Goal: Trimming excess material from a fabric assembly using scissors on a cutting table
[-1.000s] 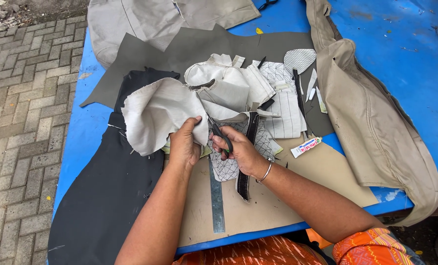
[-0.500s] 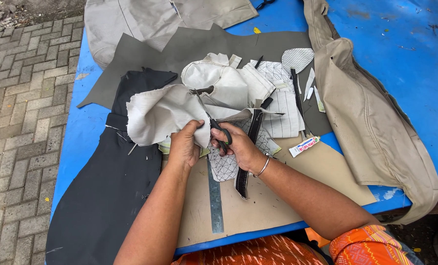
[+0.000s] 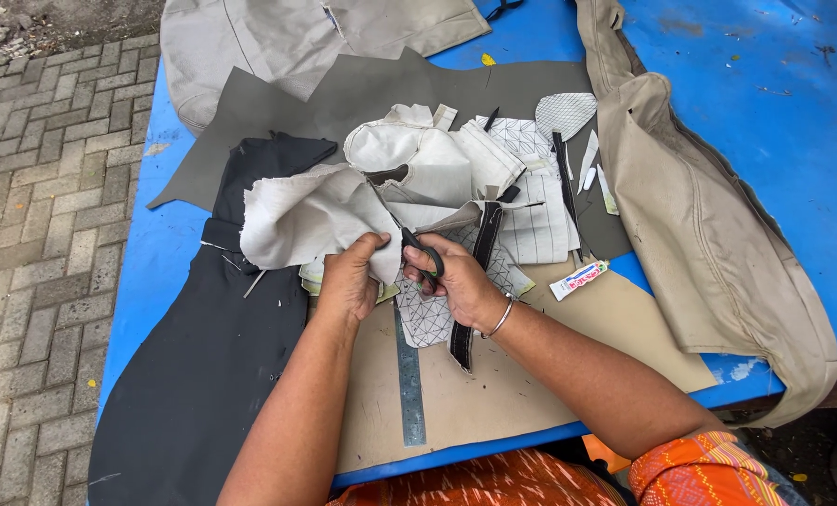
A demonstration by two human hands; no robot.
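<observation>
My left hand (image 3: 351,279) pinches the lower edge of a crumpled off-white fabric piece (image 3: 306,217) over the blue table (image 3: 170,248). Just to its right, my right hand (image 3: 458,279), with a metal bangle at the wrist, grips black-handled scissors (image 3: 425,255) whose blades point up into the fabric's edge. Below the hands lie a patterned white cloth piece (image 3: 433,319), a black strap (image 3: 463,333) and a steel ruler (image 3: 409,379) on a brown cardboard sheet (image 3: 493,394).
Black material (image 3: 203,375) covers the table's left side. A grey sheet (image 3: 343,94) and beige fabric (image 3: 278,37) lie at the back; a beige cover (image 3: 709,244) drapes on the right. A small glue tube (image 3: 578,279) and cut pieces (image 3: 531,197) sit nearby. Paved ground (image 3: 34,206) borders the left edge.
The off-white fabric has been turned and shifted a little in my left hand, and the scissors have worked upward along its edge. Both hands stay at the same spot.
</observation>
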